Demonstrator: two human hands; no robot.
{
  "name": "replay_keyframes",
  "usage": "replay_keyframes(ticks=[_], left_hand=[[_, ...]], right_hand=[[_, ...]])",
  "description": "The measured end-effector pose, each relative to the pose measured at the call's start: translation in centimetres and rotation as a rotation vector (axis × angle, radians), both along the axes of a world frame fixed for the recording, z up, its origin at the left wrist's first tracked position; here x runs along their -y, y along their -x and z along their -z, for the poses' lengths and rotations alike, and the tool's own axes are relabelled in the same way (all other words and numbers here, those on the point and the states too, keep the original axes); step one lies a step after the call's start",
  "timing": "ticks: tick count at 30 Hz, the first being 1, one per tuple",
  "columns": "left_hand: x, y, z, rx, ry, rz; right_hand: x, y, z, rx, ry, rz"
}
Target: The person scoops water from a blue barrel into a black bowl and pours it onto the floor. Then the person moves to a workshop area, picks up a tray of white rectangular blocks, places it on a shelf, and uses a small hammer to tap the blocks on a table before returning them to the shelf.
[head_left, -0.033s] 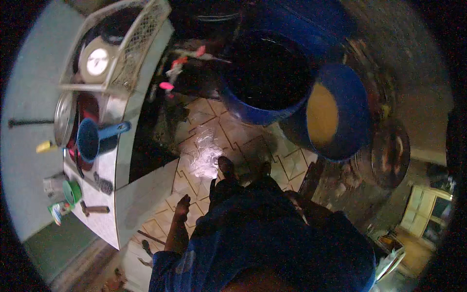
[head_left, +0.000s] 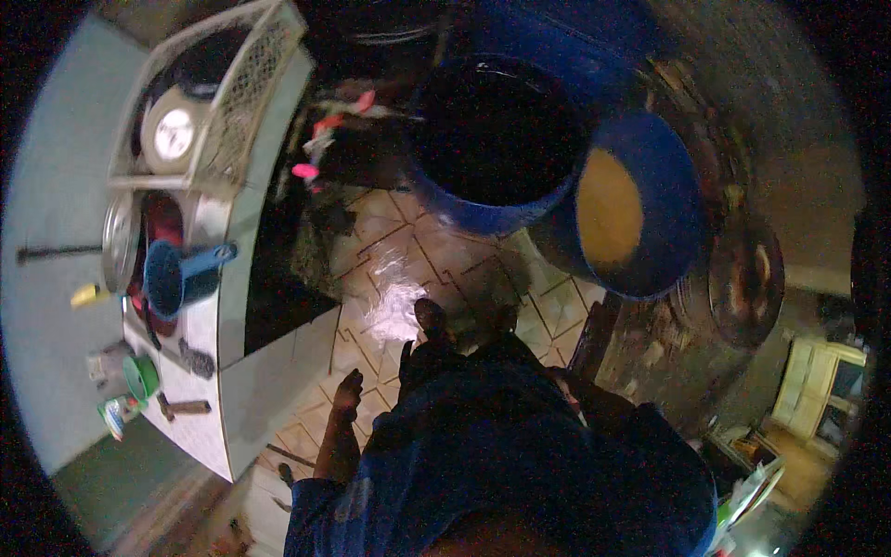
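My left hand (head_left: 347, 395) hangs at my side above the tiled floor, beside the white counter. Its fingers hang loosely and nothing shows in them. My right hand (head_left: 568, 382) is dark and close against my body on the other side, with its fingers mostly hidden; whether it holds anything I cannot make out. Both hands are apart from the large blue barrel (head_left: 483, 215), dark inside, that stands ahead of my feet. To its right is a second blue barrel (head_left: 670, 246) with a tan surface (head_left: 608, 209) inside.
Along the left runs a white counter (head_left: 209, 436). On it are a blue dipper (head_left: 164, 281) over the sink, a dark scrubber (head_left: 197, 360), a wooden-handled tool (head_left: 187, 407), a green bowl (head_left: 141, 375) and a white dish rack (head_left: 193, 181). Light glares off the tiled floor (head_left: 357, 325).
The view has shifted slightly, so the counter things and barrels sit a little further left. Both hands keep about the same place.
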State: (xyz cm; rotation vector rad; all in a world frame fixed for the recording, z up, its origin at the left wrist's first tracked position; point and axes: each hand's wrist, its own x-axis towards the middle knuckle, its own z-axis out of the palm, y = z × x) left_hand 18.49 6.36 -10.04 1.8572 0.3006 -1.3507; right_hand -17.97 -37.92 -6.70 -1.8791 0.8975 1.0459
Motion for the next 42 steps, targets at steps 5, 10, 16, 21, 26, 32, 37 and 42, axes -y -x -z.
replay_keyframes(ticks=[5, 10, 16, 21, 26, 32, 37, 42], left_hand=[[8.7, -1.6, -2.5, 0.081, 0.0, 0.196], [16.2, -2.0, 1.5, -0.031, 0.195, 0.537], [27.7, 2.2, 1.7, -0.008, -0.006, 0.745], [38.5, 6.4, 1.5, -0.026, -0.018, 0.888], [47.6, 9.3, 2.5, -0.029, 0.014, 1.051], [56.6, 11.2, 3.0, -0.038, 0.07, 1.229], [61.4, 13.0, 4.2, -0.07, 0.082, 1.344], [65.8, 15.5, 4.5, -0.089, 0.069, 1.463]], right_hand=[[-1.4, 8.9, 0.9, 0.008, -0.028, 0.327], [-0.7, 14.8, 1.8, 0.098, 0.025, 0.614], [-3.2, 22.1, 2.1, 0.12, 0.093, 0.872], [-9.9, 29.4, 0.2, -0.011, 0.093, 1.062], [-18.5, 34.5, -2.2, -0.198, 0.037, 1.244], [-25.4, 33.3, -5.8, -0.335, -0.03, 1.431], [-24.6, 28.5, -6.8, -0.322, -0.043, 1.529], [-18.7, 23.1, -5.3, -0.184, 0.002, 1.594]])
